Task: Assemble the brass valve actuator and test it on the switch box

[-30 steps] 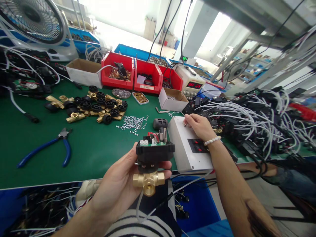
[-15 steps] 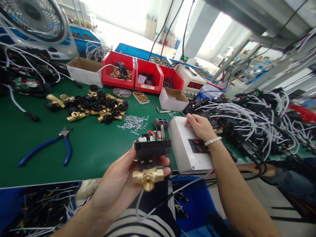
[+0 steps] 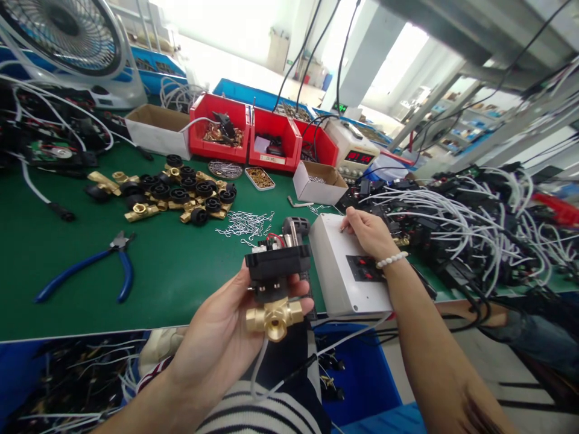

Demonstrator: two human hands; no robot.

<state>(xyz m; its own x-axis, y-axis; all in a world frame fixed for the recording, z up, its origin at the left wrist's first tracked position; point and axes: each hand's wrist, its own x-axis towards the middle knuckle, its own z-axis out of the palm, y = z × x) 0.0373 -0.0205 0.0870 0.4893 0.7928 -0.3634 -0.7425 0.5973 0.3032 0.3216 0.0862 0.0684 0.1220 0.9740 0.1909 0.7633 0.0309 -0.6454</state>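
My left hand (image 3: 221,328) is closed around a motorised brass valve (image 3: 277,314) with a black actuator housing (image 3: 278,265) on top. The housing has no cover, so red wires and metal parts show inside. One brass port faces me, and a white cable hangs below. My right hand (image 3: 371,234) rests on a white control box (image 3: 332,262), its thumb and finger pinching a small switch lever (image 3: 342,228) on top. Red and black terminals (image 3: 364,268) sit on the box under my wrist. Behind the valve lies a dark grey ribbed part (image 3: 296,225).
Blue-handled cutters (image 3: 122,265) lie at left, below brass fittings with black caps (image 3: 160,190). Wire clips (image 3: 246,223) are spread mid-table. Red bins (image 3: 274,135) and a power supply (image 3: 350,147) line the back. Cabled black units (image 3: 434,211) pile up at right; a blue crate (image 3: 362,361) stands below.
The valve has tilted a little in my left hand, its housing leaning slightly left and its brass body shifting slightly up and right. My right hand stays at the switch.
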